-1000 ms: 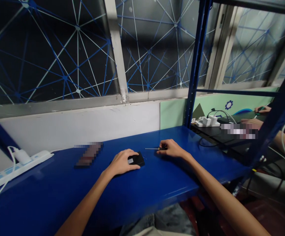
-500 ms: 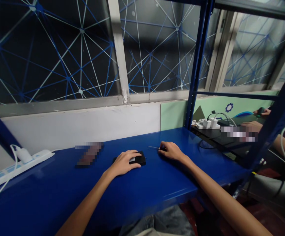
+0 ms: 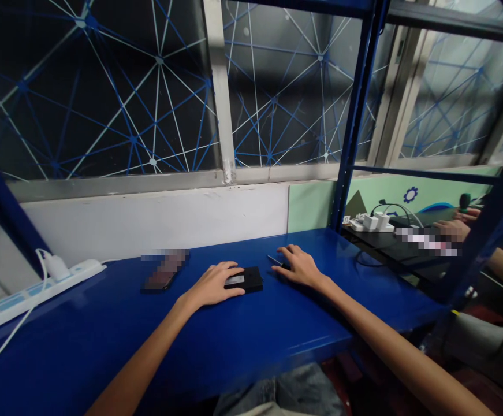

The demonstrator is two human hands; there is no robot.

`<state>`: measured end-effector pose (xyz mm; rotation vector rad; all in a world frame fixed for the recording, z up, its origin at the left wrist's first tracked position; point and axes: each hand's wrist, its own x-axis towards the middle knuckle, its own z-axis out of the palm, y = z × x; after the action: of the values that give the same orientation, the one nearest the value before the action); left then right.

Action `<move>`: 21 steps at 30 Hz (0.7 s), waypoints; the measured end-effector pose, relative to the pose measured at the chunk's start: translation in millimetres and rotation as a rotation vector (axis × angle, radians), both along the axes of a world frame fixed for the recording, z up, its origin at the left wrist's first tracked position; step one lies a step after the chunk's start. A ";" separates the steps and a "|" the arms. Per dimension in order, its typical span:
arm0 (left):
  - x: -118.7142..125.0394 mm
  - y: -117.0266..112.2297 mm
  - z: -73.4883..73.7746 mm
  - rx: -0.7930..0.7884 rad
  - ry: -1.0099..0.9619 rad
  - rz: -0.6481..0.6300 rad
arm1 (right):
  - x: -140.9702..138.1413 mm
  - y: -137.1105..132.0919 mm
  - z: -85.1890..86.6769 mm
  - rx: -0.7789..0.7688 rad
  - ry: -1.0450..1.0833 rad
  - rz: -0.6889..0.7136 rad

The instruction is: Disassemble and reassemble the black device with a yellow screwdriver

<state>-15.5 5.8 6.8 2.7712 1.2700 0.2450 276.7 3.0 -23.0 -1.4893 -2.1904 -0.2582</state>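
Blue table (image 3: 242, 335) beneath, my left hand (image 3: 213, 285) grasps a black box (image 3: 254, 279); my right hand (image 3: 302, 268), fingers splayed, could let the screwdriver (image 3: 275, 260) (box's two o'clock) roll.

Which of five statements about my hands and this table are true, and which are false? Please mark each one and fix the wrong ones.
1. The left hand is at the black box, its thumb and fingers about the pale label. True.
2. The thin metal shaft by the right hand points right. False: the thin metal shaft points left and away from the person.
3. A dark, partly pixelated object lies left of the left hand. True.
4. The white power strip on the blue table is right of both hands. False: the white power strip is left of both.
5. Only one person's hands are in view. False: another person's hand shows at the right.
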 end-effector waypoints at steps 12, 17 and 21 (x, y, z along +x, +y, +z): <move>-37.3 -30.0 -32.2 0.275 -0.048 0.005 | -89.2 -0.4 12.8 0.016 -0.062 0.488; -31.7 -30.9 -31.6 0.291 -0.085 0.051 | -76.7 -7.3 8.2 -0.025 -0.043 0.422; -30.9 -28.8 -27.8 0.300 -0.123 0.072 | -71.8 -5.3 10.4 -0.078 -0.032 0.347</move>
<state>-46.3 -23.0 -20.9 2.8961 1.4070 0.6509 204.9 -2.3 -12.7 -1.1210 -2.4603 -0.0812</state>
